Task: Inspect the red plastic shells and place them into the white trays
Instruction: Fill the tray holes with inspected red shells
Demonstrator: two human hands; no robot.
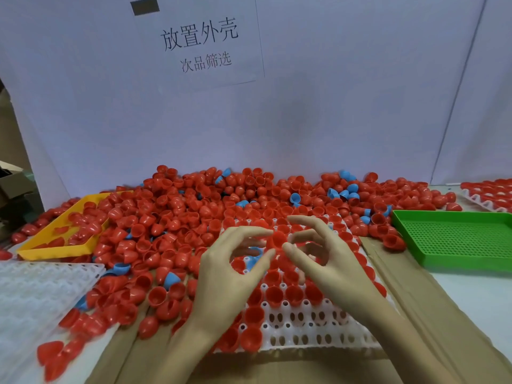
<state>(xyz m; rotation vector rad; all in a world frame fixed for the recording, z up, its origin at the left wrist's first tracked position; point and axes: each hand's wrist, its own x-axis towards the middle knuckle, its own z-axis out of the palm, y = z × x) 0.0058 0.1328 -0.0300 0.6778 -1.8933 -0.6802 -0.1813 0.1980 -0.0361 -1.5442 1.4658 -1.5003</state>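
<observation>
Both your left hand (230, 261) and right hand (324, 253) pinch one red plastic shell (278, 239) at frame centre over the white pocketed tray (299, 328), so a fingertip slip could drop it uninspected among the seated shells or bump neighbours loose.

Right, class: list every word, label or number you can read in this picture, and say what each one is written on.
"放置外壳": large print on the white sheet on the back wall.
"次品筛选": smaller print below it, same sheet.
The dark patch at the sheet's top left shows no readable text.
Nothing else carries writing.
</observation>
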